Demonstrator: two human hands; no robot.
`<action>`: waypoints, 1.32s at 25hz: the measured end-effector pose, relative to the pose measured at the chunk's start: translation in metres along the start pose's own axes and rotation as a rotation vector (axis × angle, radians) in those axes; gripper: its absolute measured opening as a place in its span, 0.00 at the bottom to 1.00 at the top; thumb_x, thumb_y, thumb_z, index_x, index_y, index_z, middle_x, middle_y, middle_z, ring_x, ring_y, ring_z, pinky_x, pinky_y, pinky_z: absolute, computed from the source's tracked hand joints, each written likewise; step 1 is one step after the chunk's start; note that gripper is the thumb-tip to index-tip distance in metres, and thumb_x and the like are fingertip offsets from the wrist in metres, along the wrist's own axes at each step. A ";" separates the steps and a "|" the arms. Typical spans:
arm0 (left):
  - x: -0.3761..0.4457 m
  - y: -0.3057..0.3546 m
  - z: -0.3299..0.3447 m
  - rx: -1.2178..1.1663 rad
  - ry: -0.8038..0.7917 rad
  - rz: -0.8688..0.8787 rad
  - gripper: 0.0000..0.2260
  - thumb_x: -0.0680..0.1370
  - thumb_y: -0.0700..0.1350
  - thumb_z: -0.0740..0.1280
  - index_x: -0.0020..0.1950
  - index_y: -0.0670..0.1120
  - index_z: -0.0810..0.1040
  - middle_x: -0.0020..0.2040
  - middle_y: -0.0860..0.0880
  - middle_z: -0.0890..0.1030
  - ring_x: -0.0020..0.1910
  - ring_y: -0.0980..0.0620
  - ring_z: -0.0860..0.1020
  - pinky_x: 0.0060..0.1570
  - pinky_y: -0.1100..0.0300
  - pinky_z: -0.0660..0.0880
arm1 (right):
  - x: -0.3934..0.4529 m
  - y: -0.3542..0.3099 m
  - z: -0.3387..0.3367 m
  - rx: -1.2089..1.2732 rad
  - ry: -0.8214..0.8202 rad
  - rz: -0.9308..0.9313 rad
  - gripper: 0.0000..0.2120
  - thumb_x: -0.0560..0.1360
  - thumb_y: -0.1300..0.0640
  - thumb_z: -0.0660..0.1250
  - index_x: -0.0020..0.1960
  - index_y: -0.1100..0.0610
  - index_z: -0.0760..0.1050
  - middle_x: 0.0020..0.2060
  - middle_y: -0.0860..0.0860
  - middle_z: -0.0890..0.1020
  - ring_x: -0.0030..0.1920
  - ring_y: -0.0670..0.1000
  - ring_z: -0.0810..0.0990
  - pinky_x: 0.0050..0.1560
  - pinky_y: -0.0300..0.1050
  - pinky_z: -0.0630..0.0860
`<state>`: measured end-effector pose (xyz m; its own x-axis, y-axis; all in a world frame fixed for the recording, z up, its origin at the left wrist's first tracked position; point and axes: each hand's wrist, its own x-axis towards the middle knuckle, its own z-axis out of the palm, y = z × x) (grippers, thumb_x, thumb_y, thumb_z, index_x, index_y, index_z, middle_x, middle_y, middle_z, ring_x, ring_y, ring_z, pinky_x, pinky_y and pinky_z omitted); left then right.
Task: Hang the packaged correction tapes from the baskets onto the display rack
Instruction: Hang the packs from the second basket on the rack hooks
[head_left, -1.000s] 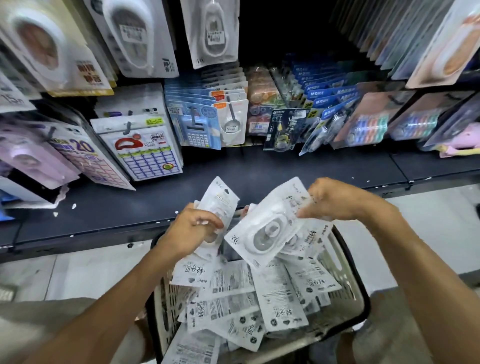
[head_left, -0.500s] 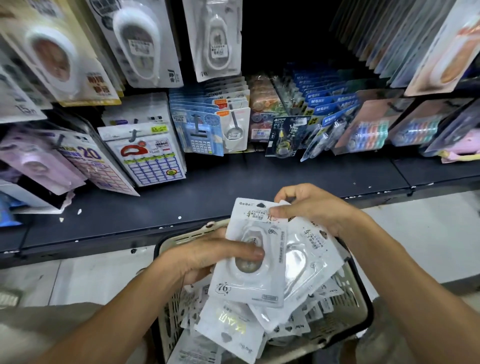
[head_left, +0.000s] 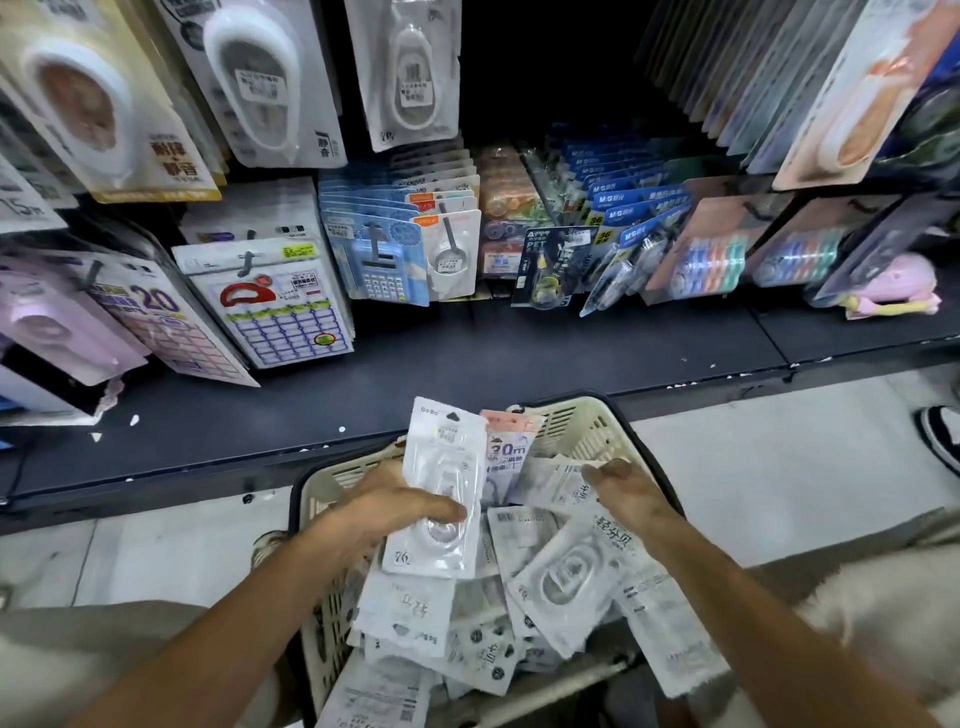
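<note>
packs (head_left: 441, 499) stand upright in the left hand (head_left: 384, 512), fingers pinching them, hang-holes toward the rack (head_left: 249, 270). right hand (head_left: 631, 496), fingers loose, reaches into the basket (head_left: 587, 421).

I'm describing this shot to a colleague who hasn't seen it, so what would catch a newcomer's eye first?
First, the cream basket at bottom centre, heaped with white correction tape packets. Next, the left hand holding one white packet upright above the heap, while the right hand reaches into the pile beside it. Behind, across the top, a dark display rack is crowded with hanging stationery cards.
</note>
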<state>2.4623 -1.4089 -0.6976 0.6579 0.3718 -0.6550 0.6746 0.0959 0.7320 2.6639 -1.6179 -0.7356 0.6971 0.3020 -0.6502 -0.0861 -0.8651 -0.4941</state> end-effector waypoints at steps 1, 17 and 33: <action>0.002 -0.005 0.000 0.057 0.001 -0.009 0.13 0.65 0.44 0.82 0.47 0.49 0.86 0.42 0.55 0.88 0.40 0.57 0.86 0.39 0.65 0.79 | 0.002 0.008 0.001 -0.145 -0.049 -0.069 0.23 0.81 0.41 0.62 0.66 0.57 0.75 0.63 0.54 0.78 0.60 0.56 0.78 0.58 0.46 0.71; 0.015 -0.021 0.003 0.123 0.016 -0.025 0.12 0.66 0.42 0.82 0.47 0.50 0.86 0.42 0.54 0.88 0.42 0.53 0.87 0.47 0.57 0.82 | 0.007 0.024 0.062 -1.152 0.202 -0.806 0.25 0.77 0.63 0.65 0.72 0.49 0.69 0.67 0.51 0.75 0.66 0.56 0.70 0.69 0.54 0.69; 0.001 0.013 0.001 -0.257 -0.311 -0.056 0.27 0.62 0.54 0.81 0.58 0.45 0.83 0.50 0.42 0.88 0.46 0.45 0.87 0.38 0.55 0.83 | -0.033 -0.032 0.007 -0.334 0.204 -1.160 0.33 0.73 0.70 0.69 0.74 0.48 0.71 0.73 0.49 0.73 0.67 0.53 0.74 0.66 0.44 0.70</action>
<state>2.4716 -1.4082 -0.6887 0.7187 0.0664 -0.6922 0.6328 0.3504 0.6905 2.6388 -1.5973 -0.7019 0.3405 0.9199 0.1947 0.8263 -0.1940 -0.5288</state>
